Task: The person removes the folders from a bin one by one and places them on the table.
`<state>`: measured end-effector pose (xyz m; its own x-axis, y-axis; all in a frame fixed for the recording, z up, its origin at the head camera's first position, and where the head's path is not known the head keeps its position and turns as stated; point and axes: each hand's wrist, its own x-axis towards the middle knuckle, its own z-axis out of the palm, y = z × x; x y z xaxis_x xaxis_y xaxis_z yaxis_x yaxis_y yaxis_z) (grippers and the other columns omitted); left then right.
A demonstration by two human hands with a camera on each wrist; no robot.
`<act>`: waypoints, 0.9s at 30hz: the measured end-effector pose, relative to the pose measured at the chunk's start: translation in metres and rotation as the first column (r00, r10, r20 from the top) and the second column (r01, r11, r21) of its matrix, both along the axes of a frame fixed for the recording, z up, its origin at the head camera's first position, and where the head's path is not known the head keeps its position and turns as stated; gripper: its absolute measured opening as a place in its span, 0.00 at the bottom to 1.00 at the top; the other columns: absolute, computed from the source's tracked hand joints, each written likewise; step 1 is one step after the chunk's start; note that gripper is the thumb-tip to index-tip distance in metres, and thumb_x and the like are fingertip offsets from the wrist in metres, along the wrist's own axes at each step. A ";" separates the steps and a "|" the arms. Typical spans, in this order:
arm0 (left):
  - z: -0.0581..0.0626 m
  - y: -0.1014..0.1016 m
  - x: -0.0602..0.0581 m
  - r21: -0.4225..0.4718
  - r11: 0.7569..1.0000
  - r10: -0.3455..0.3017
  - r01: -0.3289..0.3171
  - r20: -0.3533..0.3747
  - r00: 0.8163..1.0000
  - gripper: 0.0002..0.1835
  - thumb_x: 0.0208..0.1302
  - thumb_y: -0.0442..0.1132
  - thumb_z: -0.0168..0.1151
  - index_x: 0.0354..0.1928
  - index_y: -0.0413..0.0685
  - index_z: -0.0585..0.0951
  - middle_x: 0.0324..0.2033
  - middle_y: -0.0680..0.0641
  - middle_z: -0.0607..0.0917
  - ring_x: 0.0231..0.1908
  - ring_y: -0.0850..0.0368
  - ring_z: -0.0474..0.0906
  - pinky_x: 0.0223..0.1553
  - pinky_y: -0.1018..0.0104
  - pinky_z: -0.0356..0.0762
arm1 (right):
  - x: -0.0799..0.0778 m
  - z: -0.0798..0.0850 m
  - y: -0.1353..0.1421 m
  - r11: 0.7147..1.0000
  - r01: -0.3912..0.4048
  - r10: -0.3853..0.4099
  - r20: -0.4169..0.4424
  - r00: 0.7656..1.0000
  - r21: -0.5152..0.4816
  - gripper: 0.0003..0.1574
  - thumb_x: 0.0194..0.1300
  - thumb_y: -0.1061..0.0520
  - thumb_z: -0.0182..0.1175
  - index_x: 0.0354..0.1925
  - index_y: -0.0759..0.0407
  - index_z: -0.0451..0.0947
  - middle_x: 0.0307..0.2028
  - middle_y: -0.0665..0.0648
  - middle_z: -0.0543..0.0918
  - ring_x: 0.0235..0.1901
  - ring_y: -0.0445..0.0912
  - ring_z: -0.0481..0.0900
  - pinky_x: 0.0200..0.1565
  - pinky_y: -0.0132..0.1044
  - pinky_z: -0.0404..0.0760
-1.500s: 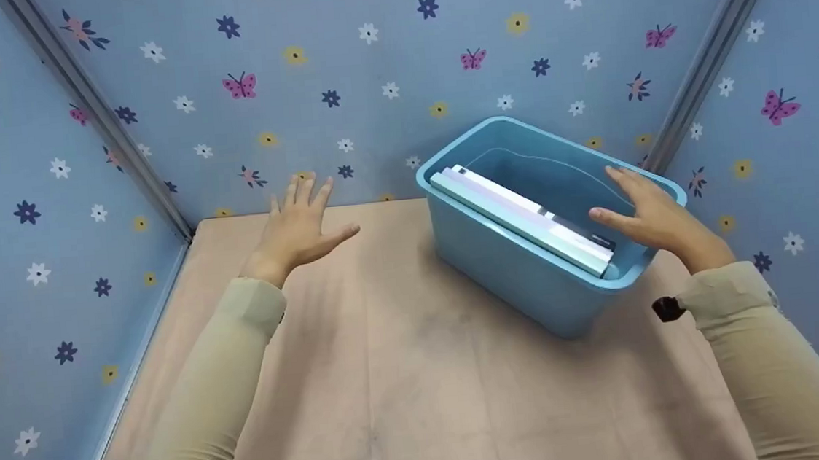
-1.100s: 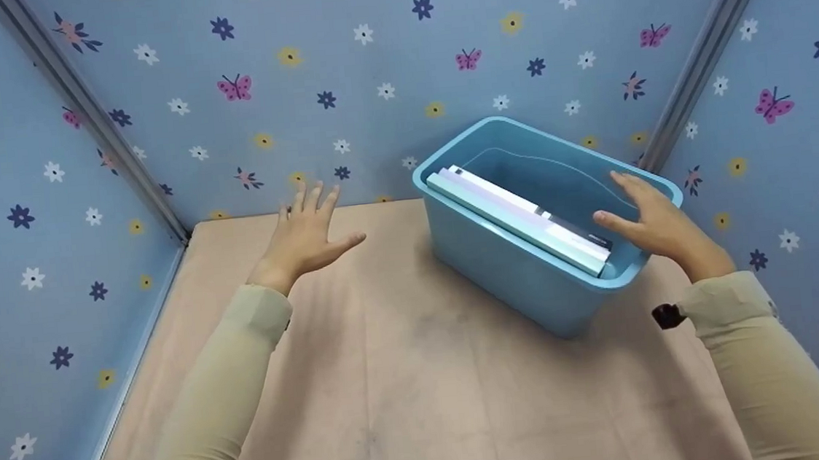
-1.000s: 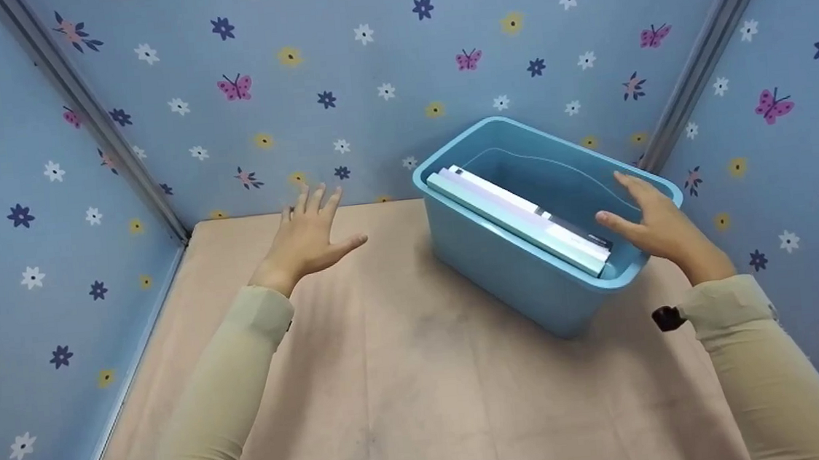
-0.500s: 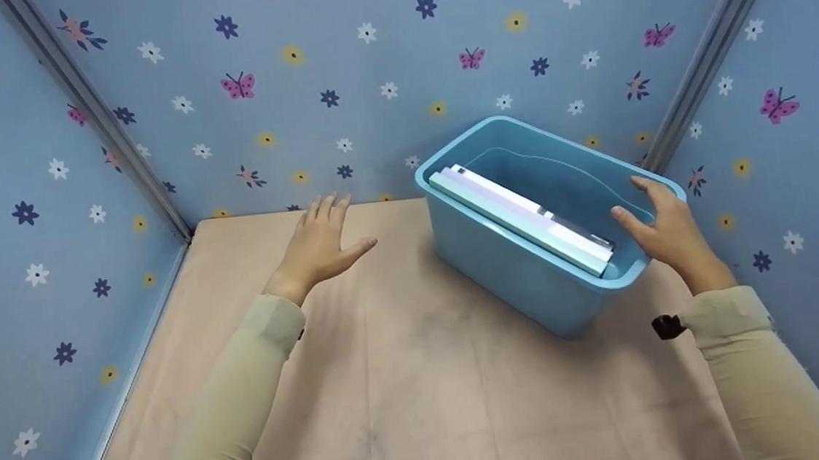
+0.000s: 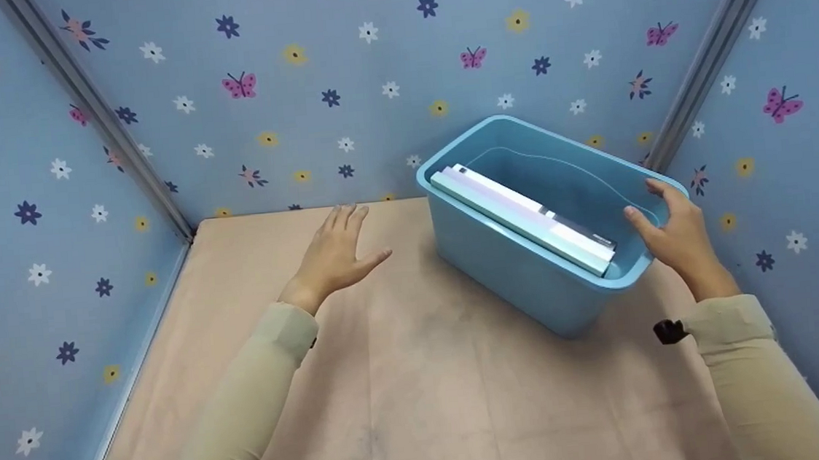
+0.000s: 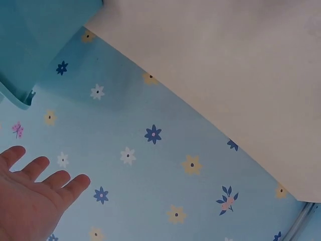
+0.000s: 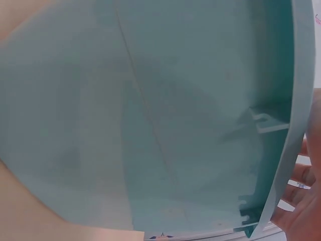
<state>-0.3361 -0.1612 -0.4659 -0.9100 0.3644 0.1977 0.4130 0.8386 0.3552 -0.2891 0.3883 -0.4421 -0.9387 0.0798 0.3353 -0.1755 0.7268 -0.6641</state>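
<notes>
- Our right hand (image 5: 680,230) is at the near-right end of the blue bin (image 5: 508,273), thumb and fingers spread wide apart and holding nothing; whether it touches the rim we cannot tell from the head view.
- Our left hand (image 5: 335,258) hangs over the worktop (image 5: 423,404) to the left of the bin, fingers extended, thumb out to the side, with nothing in its grasp; a gap separates it from the bin wall.
- The bin lies to the right of our left hand and leftward of our right palm, so the right is the nearer; its long axis slants from far left to near right.
- Inside it, the long slim boxes (image 5: 528,215), white and mint, lie parallel to that axis along the near long wall.
- The right wrist view shows us notched ribs (image 7: 271,120) under the rim, which the head view hides, and fingers outside the rim; the boxes show only from the head.
- Beyond stand the flower-patterned walls (image 5: 367,65), with grey posts (image 5: 706,57) at the corners; a black wrist device (image 5: 669,331) sits by our right cuff.
</notes>
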 end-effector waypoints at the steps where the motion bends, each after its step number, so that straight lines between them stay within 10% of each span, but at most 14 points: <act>1: -0.001 0.001 0.000 0.000 1.000 -0.002 0.002 -0.002 1.000 0.51 0.75 0.67 0.61 0.85 0.41 0.59 0.84 0.33 0.61 0.85 0.31 0.51 0.85 0.36 0.49 | 0.000 -0.001 0.001 1.000 0.008 -0.008 -0.005 1.000 -0.003 0.45 0.81 0.45 0.61 0.83 0.66 0.60 0.78 0.76 0.67 0.77 0.75 0.65 0.74 0.77 0.63; 27: -0.014 0.024 0.002 0.032 0.998 -0.050 0.051 -0.033 0.998 0.49 0.74 0.65 0.64 0.84 0.40 0.62 0.82 0.33 0.63 0.84 0.30 0.53 0.84 0.35 0.52 | 0.008 -0.017 0.015 0.989 0.126 -0.132 -0.084 0.988 -0.079 0.42 0.79 0.51 0.64 0.81 0.65 0.64 0.81 0.71 0.65 0.81 0.71 0.61 0.78 0.74 0.59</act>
